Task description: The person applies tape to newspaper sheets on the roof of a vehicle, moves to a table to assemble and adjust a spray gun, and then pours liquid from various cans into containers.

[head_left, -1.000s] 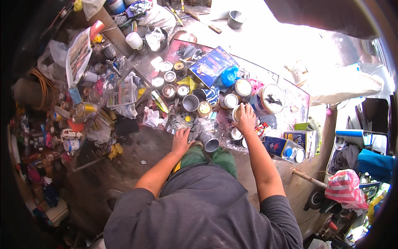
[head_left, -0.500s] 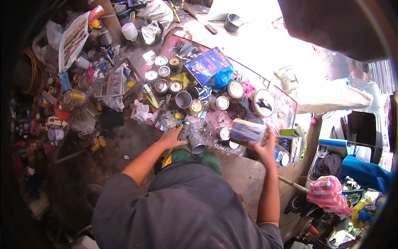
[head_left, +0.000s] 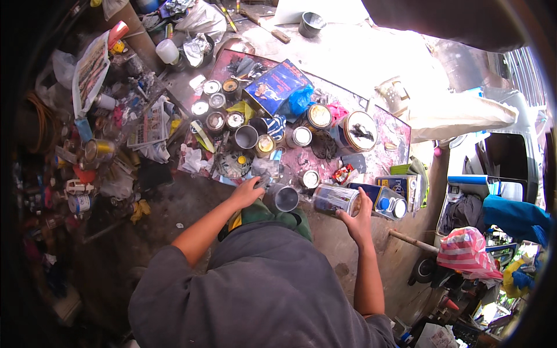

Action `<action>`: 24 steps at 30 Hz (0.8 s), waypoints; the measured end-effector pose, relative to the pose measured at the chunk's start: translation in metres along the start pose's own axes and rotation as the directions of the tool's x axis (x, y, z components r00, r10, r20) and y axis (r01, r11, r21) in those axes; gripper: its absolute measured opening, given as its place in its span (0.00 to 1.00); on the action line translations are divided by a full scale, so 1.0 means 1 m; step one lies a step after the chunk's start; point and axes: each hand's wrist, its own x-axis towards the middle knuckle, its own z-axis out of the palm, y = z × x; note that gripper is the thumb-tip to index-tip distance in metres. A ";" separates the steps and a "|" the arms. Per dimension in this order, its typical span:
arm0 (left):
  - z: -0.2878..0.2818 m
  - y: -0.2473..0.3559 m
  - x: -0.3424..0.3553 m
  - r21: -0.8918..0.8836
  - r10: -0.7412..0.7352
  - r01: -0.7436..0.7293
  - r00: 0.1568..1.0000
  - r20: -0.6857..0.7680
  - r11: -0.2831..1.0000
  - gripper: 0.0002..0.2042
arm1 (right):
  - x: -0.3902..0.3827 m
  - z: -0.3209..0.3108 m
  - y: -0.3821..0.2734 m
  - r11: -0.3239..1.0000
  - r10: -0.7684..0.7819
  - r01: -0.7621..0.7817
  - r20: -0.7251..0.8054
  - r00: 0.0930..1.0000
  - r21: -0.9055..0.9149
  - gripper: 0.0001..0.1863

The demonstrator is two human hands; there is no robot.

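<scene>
My left hand [head_left: 250, 190] is closed on a grey metal tool [head_left: 266, 181] beside a grey cylindrical cup [head_left: 284, 199], whose open top faces up; the tool's exact shape is unclear. My right hand [head_left: 358, 211] grips a labelled metal paint can [head_left: 333, 200], held on its side at the table's near edge. The stained pink table [head_left: 393, 148] carries small round cans [head_left: 216, 122], a large pale-lidded can [head_left: 354, 130], a blue rectangular tin [head_left: 277, 84], a grey open container [head_left: 246, 137] and crumpled rags. Blue rectangular cans [head_left: 390, 203] lie just right of my right hand.
Cluttered jars, newspapers [head_left: 149, 127] and bags crowd the left side. A grey bucket [head_left: 312, 24] stands at the back. On the right are a black-and-grey bin [head_left: 505, 156], a pole [head_left: 413, 242] and a striped bag [head_left: 464, 252]. A dark shape hangs at top right.
My right hand has lifted a can from among the others and brought it toward me, on its side. My left hand's fingers have curled further round the grey tool. The view has shifted slightly.
</scene>
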 end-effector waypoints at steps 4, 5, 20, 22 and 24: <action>0.025 0.049 0.045 -0.050 -0.020 0.017 0.998 -0.055 0.999 0.36 | -0.019 0.017 0.021 0.959 0.023 -0.071 -0.175 0.984 -0.273 0.52; 0.028 0.056 0.058 -0.079 -0.039 0.036 0.998 -0.042 0.996 0.36 | -0.031 0.016 0.019 0.992 0.042 -0.045 -0.028 0.999 -0.121 0.53; 0.105 0.119 0.198 -0.090 -0.106 0.088 0.971 -0.213 0.992 0.33 | -0.062 -0.015 -0.012 0.993 -0.022 -0.025 -0.386 0.922 -0.117 0.53; 0.097 0.109 0.200 -0.063 -0.122 0.116 0.987 -0.101 0.991 0.34 | -0.064 -0.010 -0.028 0.983 -0.139 0.163 -0.232 0.963 0.088 0.52; 0.094 0.110 0.199 0.058 -0.111 0.118 0.988 -0.112 0.991 0.36 | -0.067 -0.020 -0.024 0.996 -0.078 0.073 -0.095 0.992 -0.047 0.50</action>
